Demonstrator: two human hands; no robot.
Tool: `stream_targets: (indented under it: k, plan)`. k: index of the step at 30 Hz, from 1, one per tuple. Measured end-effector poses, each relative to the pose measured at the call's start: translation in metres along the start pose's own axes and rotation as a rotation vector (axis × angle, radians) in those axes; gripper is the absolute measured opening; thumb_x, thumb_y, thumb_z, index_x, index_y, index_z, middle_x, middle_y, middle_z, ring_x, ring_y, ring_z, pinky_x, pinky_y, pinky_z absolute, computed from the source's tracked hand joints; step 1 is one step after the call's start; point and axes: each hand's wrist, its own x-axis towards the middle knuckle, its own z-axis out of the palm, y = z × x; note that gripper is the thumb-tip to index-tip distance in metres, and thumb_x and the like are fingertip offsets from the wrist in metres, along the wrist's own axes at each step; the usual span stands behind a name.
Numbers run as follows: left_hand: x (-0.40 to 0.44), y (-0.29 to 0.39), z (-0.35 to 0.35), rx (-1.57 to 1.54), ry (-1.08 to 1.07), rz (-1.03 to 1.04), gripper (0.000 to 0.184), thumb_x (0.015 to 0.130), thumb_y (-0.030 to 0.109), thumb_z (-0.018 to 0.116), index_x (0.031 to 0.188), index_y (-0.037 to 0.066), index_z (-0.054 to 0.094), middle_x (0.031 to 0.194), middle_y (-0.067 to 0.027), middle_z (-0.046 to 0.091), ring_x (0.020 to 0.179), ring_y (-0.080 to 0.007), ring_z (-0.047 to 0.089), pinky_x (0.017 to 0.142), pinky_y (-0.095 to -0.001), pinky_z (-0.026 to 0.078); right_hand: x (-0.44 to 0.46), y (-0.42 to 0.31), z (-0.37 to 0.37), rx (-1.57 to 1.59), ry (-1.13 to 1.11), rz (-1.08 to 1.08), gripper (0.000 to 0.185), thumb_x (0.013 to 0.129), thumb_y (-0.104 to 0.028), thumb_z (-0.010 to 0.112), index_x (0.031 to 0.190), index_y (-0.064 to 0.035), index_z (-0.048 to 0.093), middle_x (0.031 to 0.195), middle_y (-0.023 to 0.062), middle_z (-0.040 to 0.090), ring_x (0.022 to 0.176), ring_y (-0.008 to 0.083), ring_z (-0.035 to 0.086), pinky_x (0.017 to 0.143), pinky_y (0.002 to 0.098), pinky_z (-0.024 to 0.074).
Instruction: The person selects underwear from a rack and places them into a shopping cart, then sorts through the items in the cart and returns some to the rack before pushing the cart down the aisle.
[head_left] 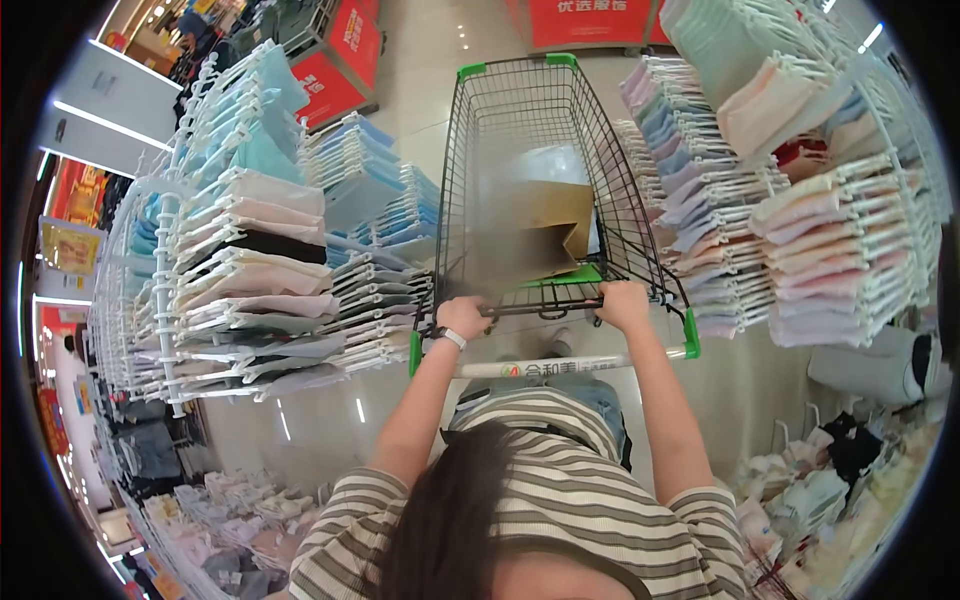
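A black wire shopping cart [622,190] with green corners stands in front of me. Inside it lie an open brown cardboard box [560,205] and something pale and shiny behind the box, partly blurred. My left hand [464,318], with a white-banded watch at the wrist, is closed round the black bar at the cart's near edge, on the left. On the right, my right hand [624,306] grips the same bar. The white handle [530,369] with lettering runs below both hands, nearer my body, and neither hand touches it.
Racks of hanging underwear flank the cart, pale blue and pink items [265,210] at left and pastel ones [690,180] at right. Red display bins [590,22] stand ahead. More garments [240,520] hang at the lower left. Tiled floor [415,60] shows ahead of the cart.
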Motion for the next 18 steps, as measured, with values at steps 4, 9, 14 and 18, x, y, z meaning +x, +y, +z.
stream_targets:
  k: [4,9,14,18]
  plan:
    - [0.024,0.010,-0.003,0.022,0.048,-0.047,0.021,0.067,0.033,0.065,0.084,0.022,0.069,0.077,-0.0071,0.066,0.074,-0.0253,0.063,0.065,-0.0364,0.049,0.031,0.012,-0.017,-0.018,-0.013,-0.030,0.030,0.067,-0.040,0.068,0.072,-0.0110,0.063,0.068,0.0090,0.063,0.068,0.0262,0.062,0.062,0.0377,0.0481]
    - [0.058,0.013,-0.010,0.005,0.040,-0.087,0.024,0.067,0.040,0.066,0.085,0.024,0.069,0.077,-0.0068,0.066,0.072,-0.0256,0.062,0.064,-0.0370,0.049,0.074,0.028,-0.032,-0.041,-0.054,-0.093,0.024,0.067,-0.034,0.065,0.074,-0.0109,0.064,0.069,0.0096,0.063,0.069,0.0261,0.063,0.063,0.0375,0.0489]
    - [0.089,0.013,-0.029,0.046,0.033,-0.040,0.029,0.070,0.046,0.061,0.086,0.023,0.068,0.077,-0.0080,0.065,0.073,-0.0285,0.062,0.064,-0.0385,0.049,0.118,0.039,-0.035,-0.061,-0.054,-0.136,0.022,0.068,-0.032,0.062,0.075,-0.0111,0.065,0.070,0.0100,0.064,0.070,0.0258,0.063,0.062,0.0374,0.0493]
    - [0.120,-0.002,-0.037,0.057,0.069,-0.025,0.029,0.068,0.043,0.062,0.086,0.020,0.068,0.077,-0.0072,0.065,0.074,-0.0276,0.062,0.065,-0.0385,0.049,0.153,0.036,-0.039,-0.031,-0.032,-0.131,0.026,0.066,-0.036,0.066,0.073,-0.0114,0.065,0.070,0.0097,0.064,0.071,0.0266,0.063,0.064,0.0376,0.0490]
